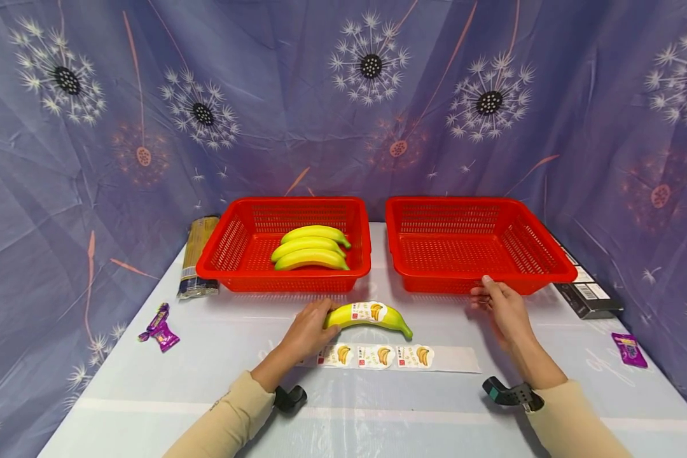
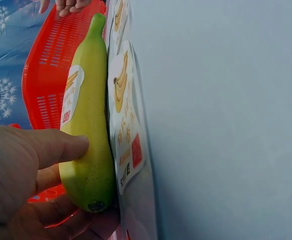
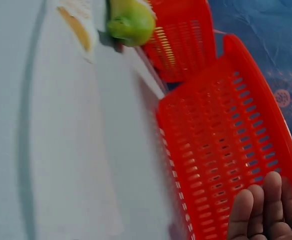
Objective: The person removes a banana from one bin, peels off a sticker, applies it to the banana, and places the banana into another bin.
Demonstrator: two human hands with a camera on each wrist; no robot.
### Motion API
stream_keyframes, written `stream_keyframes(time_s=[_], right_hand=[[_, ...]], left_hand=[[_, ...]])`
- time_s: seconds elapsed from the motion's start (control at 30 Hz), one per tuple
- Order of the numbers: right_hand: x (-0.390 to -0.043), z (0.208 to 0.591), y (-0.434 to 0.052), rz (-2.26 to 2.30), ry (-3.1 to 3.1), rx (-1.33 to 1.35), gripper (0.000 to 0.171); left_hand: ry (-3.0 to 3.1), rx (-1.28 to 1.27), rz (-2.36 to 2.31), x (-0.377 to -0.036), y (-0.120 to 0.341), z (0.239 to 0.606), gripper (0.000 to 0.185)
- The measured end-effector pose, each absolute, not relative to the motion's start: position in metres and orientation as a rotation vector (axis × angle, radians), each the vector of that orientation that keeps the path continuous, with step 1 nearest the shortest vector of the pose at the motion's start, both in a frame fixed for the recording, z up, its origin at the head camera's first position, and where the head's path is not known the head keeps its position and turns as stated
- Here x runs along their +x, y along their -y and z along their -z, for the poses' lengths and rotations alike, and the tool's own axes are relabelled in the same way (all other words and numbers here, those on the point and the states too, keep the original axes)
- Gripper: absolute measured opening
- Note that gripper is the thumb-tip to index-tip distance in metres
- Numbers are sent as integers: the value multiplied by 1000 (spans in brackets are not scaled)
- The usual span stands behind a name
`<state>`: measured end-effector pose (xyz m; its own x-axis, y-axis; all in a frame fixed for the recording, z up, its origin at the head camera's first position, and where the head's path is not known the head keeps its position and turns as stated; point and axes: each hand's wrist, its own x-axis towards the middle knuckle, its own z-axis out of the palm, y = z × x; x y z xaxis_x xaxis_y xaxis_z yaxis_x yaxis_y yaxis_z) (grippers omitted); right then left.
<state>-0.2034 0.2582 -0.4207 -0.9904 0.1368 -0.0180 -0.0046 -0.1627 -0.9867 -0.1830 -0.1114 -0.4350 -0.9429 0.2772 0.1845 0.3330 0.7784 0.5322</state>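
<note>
My left hand [image 1: 309, 326] grips the stem end of a yellow-green banana [image 1: 369, 315] that bears a banana sticker [image 2: 70, 95], just above the table in front of the left red basket [image 1: 231, 245]. Under it lies a white strip of banana stickers [image 1: 386, 356]. In the left wrist view my thumb [image 2: 45, 145] lies across the banana [image 2: 88, 135]. My right hand [image 1: 500, 304] rests with straight fingers [image 3: 266, 212] against the front wall of the right red basket [image 1: 544, 254], which holds nothing. Three bananas [image 1: 310, 248] lie in the left basket.
A spaghetti pack [image 1: 197, 254] lies left of the baskets. A purple candy wrapper [image 1: 160, 329] sits at the left, another [image 1: 628, 350] at the right. A black box [image 1: 586, 294] lies beside the right basket. Blue patterned cloth hangs behind the table.
</note>
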Motion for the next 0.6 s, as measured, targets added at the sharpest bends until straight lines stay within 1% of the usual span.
stream_keyframes(time_s=[0.17,0.37,0.47,0.6], right_hand=[[-206,420,-265,-2525,1770,-88,23],[-209,424,-269,-2585,1666,-30,21],[-211,425,-270,-2604,1630,-2,21],[-211,425,-270,-2615,1610,3,21]], left_hand=[[2876,-493,894,-183,112,435,30],[2865,-482,923,-182,110,432,32],[2846,-481,984,-183,105,424,35],[2798,-524,1078,-187,91,404,38]])
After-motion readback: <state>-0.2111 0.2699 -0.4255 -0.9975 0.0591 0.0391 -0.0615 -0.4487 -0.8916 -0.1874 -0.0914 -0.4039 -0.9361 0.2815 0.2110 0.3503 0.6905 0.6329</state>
